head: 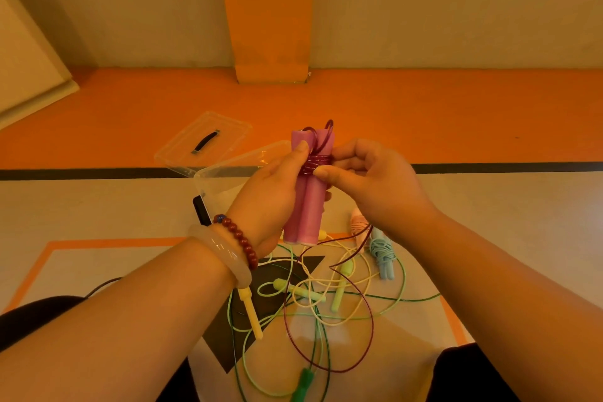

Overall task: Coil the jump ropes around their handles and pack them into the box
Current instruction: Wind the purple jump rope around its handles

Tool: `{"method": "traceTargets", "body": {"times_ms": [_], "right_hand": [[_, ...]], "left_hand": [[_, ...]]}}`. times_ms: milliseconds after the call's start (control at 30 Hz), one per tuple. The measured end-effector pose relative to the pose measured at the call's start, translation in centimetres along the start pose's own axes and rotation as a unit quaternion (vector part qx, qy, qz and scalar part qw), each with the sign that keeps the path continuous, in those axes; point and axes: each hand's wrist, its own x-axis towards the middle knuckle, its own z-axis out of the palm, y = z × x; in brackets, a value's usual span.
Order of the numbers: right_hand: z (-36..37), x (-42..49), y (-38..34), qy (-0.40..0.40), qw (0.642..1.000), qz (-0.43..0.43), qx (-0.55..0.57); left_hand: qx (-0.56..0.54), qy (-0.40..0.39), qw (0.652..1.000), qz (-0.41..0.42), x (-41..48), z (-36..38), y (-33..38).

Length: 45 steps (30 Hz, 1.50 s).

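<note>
1. Pink-handled jump rope (308,192): its two handles are side by side and upright, held above the floor in front of the clear plastic box (228,173). Several tight turns of its maroon cord (316,164) ring the upper half of the pair.
2. Left hand (274,186): fingers curled round both handles from the left, with the thumb pressed on the front near the top.
3. Right hand (372,179): thumb and fingers pinch the cord at the wraps, on the right edge of the handles.
4. The rest of the cord drops to the floor in a wide loop. It lies over the tangle of a yellow-handled rope (251,315) and a green-handled rope (301,382).
5. Handling (judged): the handles look light, rigid and smooth. Two cylinders can roll against each other, so clamp both at mid-body. The cord looks thin, glossy and springy, and is likely to uncoil if tension drops. Hold it close to the last turn.
6. Risk (judged): the trailing loop may snag the tangle as it is drawn up.
7. Blue coiled rope (383,254) and peach coiled rope (357,223) lie on the floor, not yet boxed. The box lid (202,140) lies beyond the box.
</note>
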Motion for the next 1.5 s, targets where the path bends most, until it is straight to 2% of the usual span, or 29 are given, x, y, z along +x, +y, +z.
{"method": "traceTargets", "body": {"times_ms": [200, 467, 767, 933, 1133, 1300, 1400, 1500], "right_hand": [[0.6, -0.8, 0.1, 0.012, 0.999, -0.032, 0.027], [1.2, -1.0, 0.6, 0.033, 0.995, -0.089, -0.025], [1.0, -0.6, 1.0, -0.027, 0.995, -0.096, -0.019], [0.9, -0.6, 1.1, -0.036, 0.993, -0.102, -0.041], [0.9, -1.3, 1.0, -0.051, 0.988, -0.121, -0.086], [0.6, -0.5, 1.1, -0.031, 0.995, -0.086, -0.040], [0.5, -0.4, 0.8, -0.035, 0.995, -0.090, -0.035], [0.1, -0.2, 0.5, -0.050, 0.996, -0.077, 0.016]], "left_hand": [[0.002, 0.027, 0.999, 0.020, 0.0, 0.2, 0.0], [-0.065, 0.018, 0.997, -0.026, 0.1, -0.1, 0.1], [-0.036, 0.053, 0.998, 0.000, 0.4, -0.2, 0.0], [-0.035, 0.055, 0.998, 0.008, 0.5, 0.0, 0.1], [-0.059, 0.056, 0.994, -0.070, 0.3, -0.1, 0.1], [-0.011, 0.052, 0.999, -0.002, 0.2, 0.1, 0.2], [0.029, 0.058, 0.996, 0.053, 0.1, -0.1, 0.5], [0.046, 0.051, 0.994, 0.082, -0.3, -0.1, 0.8]]}}
